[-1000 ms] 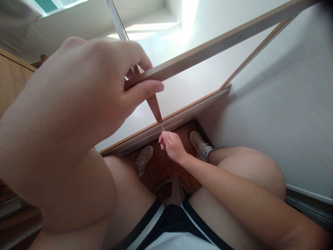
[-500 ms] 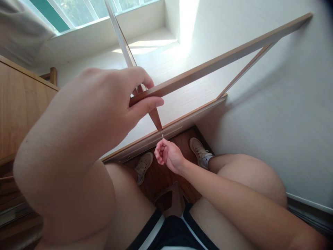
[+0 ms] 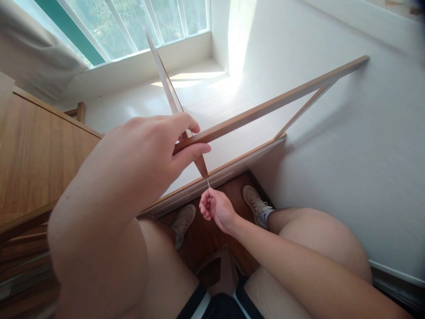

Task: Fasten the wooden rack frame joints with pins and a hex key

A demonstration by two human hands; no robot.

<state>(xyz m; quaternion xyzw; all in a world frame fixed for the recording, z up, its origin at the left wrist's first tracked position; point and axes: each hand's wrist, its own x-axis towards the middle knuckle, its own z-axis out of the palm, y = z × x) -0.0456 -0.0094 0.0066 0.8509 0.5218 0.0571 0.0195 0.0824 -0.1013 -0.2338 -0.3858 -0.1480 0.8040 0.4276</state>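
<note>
Frame corner pinched in left hand — right hand below grips pin.

Light brown wooden frame; white tabletop edged in brown; I am wearing off-white sneakers and standing on reddish-brown floor; teal window trim.

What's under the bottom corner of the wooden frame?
Just below the wooden frame corner, the right hand pinches a thin metal pin pointing up at it. Under that: dark wood floor and shoes. The pin's lower end is hidden.
</note>
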